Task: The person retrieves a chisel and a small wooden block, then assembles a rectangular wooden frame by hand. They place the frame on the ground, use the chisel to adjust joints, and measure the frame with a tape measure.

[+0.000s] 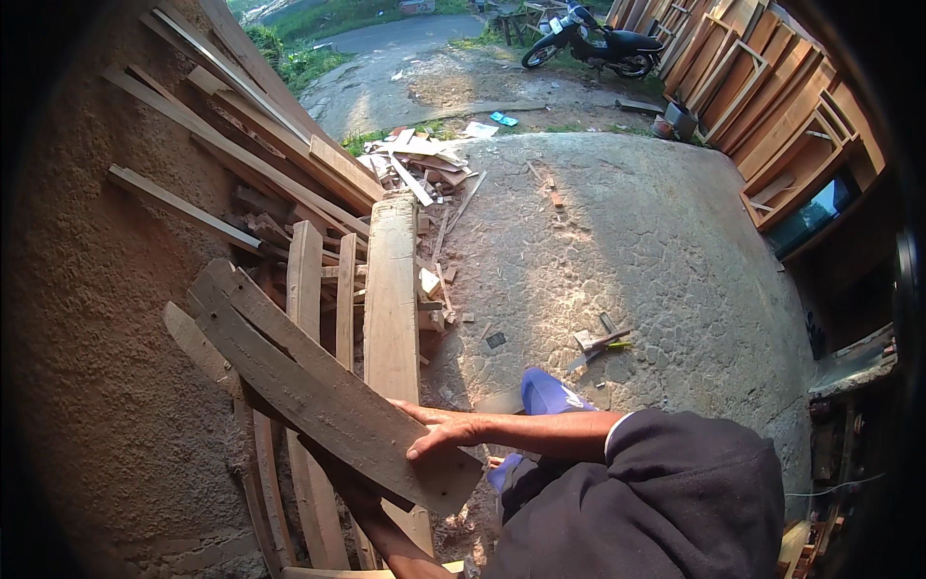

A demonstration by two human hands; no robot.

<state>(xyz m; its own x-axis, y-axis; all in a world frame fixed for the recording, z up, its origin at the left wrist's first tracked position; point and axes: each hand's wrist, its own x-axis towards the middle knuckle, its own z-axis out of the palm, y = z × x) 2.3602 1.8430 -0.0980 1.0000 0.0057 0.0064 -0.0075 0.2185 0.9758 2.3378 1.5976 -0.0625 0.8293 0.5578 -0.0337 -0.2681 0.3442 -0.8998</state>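
**Broad plank held aslant beside the wall**

The broad plank slanted across the picture, its far end up toward the rough wall and its near end by the worker's dark sleeve. The right grip was closed on that near end, its thumb laid on the face and its fingers at the upper edge. The left grip was in shadow at the lower edge, partly hidden by the plank; I could not tell how far it was closed.

Narrow slats and 1 long pale beam passed beneath the plank, crowding the room below it. Loose boards leaned along the wall past the plank's far end, and a heap of offcuts lay at the far end of the beam.

Room was tight on the wall side. To the right of the beam, the concrete floor was wide and mostly open, with a few tools on it near the worker's legs. Wooden frames lined the right edge, and 1 motorcycle stood well apart outside.
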